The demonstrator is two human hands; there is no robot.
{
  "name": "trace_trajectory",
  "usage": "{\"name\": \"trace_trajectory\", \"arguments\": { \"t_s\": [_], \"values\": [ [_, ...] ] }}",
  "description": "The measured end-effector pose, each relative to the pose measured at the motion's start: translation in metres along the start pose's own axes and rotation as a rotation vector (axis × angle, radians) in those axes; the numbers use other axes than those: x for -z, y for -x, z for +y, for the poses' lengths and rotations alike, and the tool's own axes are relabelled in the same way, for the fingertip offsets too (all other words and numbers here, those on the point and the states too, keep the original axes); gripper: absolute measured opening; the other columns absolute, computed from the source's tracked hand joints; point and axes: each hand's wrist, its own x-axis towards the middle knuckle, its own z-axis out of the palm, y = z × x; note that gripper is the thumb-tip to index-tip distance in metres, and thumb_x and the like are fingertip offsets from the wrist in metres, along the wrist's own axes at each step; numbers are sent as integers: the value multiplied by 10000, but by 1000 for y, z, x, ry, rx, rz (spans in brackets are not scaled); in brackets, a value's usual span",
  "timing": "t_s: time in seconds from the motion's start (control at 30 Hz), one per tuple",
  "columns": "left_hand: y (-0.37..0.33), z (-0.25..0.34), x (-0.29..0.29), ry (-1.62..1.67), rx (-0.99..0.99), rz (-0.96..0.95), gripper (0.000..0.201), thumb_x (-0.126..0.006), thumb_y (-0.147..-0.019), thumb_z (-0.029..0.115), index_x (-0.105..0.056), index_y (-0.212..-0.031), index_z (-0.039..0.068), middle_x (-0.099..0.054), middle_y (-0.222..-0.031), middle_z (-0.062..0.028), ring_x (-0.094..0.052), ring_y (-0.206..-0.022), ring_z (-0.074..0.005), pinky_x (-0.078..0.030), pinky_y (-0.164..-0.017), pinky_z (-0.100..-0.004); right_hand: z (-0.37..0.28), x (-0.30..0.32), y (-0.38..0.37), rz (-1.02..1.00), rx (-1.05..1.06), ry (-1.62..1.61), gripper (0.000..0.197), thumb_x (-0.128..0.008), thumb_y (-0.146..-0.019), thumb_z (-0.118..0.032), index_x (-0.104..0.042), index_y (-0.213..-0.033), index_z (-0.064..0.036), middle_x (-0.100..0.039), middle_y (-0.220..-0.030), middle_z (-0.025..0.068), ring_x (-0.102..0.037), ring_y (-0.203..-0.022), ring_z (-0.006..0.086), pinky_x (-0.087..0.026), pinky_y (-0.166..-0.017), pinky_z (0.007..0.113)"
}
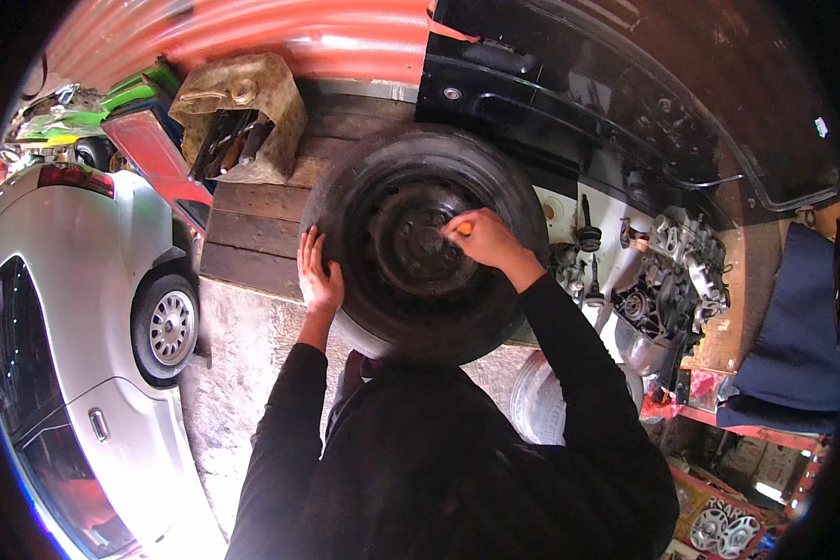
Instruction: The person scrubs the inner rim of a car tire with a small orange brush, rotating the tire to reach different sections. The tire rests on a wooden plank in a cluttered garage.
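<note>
A car wheel lies flat on the wooden bench, its black tyre (353, 201) around a dark steel rim (411, 273) with holes near its hub. My left hand (319, 273) rests against the left side of the tyre, fingers stretched out and holding nothing. Over the rim, just right of its centre, my right hand (485, 241) is closed around a small object with an orange part (465, 228). The rest of that object is hidden by my fingers, so its kind cannot be told.
Left of the wheel, a cut-open tan container (294, 112) holding dark tools sits on the wooden bench (252, 219). A silver car (84, 271) stands farther left. Engine parts (667, 280) lie to the right, below a large black panel (569, 103). Dark blue cloth (793, 317) hangs at far right.
</note>
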Motion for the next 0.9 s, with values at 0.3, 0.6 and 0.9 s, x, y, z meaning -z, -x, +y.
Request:
{"name": "trace_trajectory", "arguments": {
  "t_s": [0.3,0.6,0.9],
  "values": [
    [0,-3,-3,14,-27,14,574,-537,-798,32,-562,-1370,1,-458,-1564,-176,-367,-1476,-412,-270,-1233,-518,3,-55,42,391,-131,-159,106,-684,-852,-54,-742,-931,-95,-745,-1044,138,-712,-967,360,-569,-883,428],
    [-2,0,-3,23,-10,11,559,-533,-798,36,-573,-1354,3,-471,-1552,-170,-365,-1478,-409,-274,-1232,-516,9,-69,44,555,-300,-239,66,-715,-887,-72,-744,-931,-32,-757,-1076,163,-727,-1004,367,-583,-866,426],
    [-2,0,-3,7,0,3,560,-532,-793,31,-575,-1349,-7,-471,-1550,-172,-362,-1480,-403,-278,-1230,-519,-25,-85,52,472,-341,-19,99,-661,-896,-42,-748,-941,-26,-751,-1073,166,-710,-1014,392,-573,-898,451]
  ]
}}
